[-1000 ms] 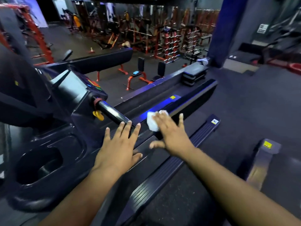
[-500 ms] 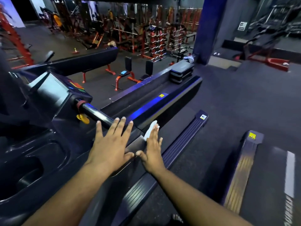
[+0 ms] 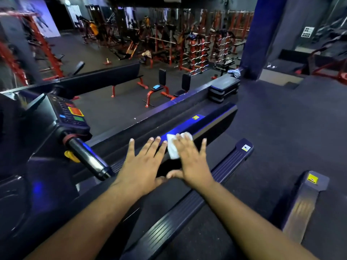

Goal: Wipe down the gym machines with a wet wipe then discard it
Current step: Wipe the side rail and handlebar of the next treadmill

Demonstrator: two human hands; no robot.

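Right hand (image 3: 191,164): fingers straight and spread, palm down, pressing flat on the wipe; nothing gripped; thumb stretched left, its tip next to the left thumb.
Left hand (image 3: 142,166): flat and open, fingers straight and slightly fanned, resting palm down on the treadmill rail just left of the right hand; holding nothing.
Wipe (image 3: 172,148): white, crumpled, pinned under the right fingers on the top of the rail; left part and far edge showing beyond the fingers, touching the left hand's little finger side or just beside it, cannot tell which.
Treadmill rail (image 3: 212,126): long dark glossy bar running away to the upper right, blue light glinting on it just beyond the wipe; small yellow sticker (image 3: 195,117) farther along.
Handlebar (image 3: 86,159): dark shiny grip with a red collar at its upper end and a yellow tab beneath, left of the left hand, apart from it.
Console (image 3: 69,113): tilted panel at far left, with an orange button, a green one and a small blue one.
Cup holder (image 3: 13,207): round dark well at the lower left edge of the console housing; contents too dark to make out.
Side step (image 3: 187,205): ribbed dark strip under the right forearm, running to the upper right.
Neighbouring treadmill (image 3: 304,201): at lower right, yellow sticker on its end.
Background: red weight racks (image 3: 197,49), benches (image 3: 161,89), blue pillar (image 3: 257,38), dark floor.
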